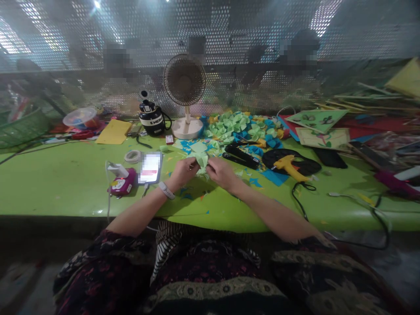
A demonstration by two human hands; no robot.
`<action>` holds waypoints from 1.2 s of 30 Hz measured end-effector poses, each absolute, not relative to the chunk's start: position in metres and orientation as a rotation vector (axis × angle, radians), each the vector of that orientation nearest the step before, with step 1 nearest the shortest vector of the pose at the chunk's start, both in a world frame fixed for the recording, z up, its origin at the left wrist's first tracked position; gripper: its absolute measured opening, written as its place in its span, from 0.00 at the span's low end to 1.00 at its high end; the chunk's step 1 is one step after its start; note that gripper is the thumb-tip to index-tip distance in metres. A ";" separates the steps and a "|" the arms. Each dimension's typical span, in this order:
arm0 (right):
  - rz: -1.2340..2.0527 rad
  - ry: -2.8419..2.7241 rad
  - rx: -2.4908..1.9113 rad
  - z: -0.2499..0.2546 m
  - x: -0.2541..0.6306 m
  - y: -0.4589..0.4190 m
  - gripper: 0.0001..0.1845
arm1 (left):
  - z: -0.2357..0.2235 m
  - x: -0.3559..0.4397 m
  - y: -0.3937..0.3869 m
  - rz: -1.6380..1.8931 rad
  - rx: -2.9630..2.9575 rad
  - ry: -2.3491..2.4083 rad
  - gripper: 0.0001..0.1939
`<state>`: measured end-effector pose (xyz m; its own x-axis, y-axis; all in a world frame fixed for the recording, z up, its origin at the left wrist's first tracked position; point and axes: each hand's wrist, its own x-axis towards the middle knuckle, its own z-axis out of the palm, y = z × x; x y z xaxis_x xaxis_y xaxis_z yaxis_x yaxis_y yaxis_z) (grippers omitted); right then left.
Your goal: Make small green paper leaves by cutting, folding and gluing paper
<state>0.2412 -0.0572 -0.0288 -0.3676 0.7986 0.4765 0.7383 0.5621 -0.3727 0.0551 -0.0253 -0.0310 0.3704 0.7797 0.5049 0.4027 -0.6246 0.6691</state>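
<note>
Between my two hands is a light green paper flower [201, 160], held over the middle of the green table. My left hand [183, 172], with a white band on its wrist, pinches the flower's left side. On its right side the fingers of my right hand [221, 172] are closed against the paper; their tips are partly hidden. Just behind lies a flat light green paper piece [197, 147]. A heap of green, blue and yellow paper flowers [231, 126] rises farther back. To the right of my right hand rests a black stapler [242, 156].
A lit phone [150, 168], a tape roll [132, 156] and a purple power adapter [122, 182] lie left. A yellow glue gun [290, 167] with a trailing cord is at right. A fan [187, 127] and a black bottle [152, 120] stand behind. Paper scraps litter the green table [65, 183].
</note>
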 end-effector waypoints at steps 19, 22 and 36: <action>-0.013 -2.299 -1.161 -0.042 0.232 -0.063 0.48 | -0.019 0.066 -0.045 1.090 1.520 0.575 0.11; -0.135 -2.250 -1.187 -0.040 0.226 -0.069 0.47 | -0.021 0.070 -0.049 1.130 1.351 0.597 0.15; -0.109 -2.270 -1.265 -0.033 0.228 -0.067 0.41 | -0.028 0.077 -0.038 1.155 1.068 0.648 0.23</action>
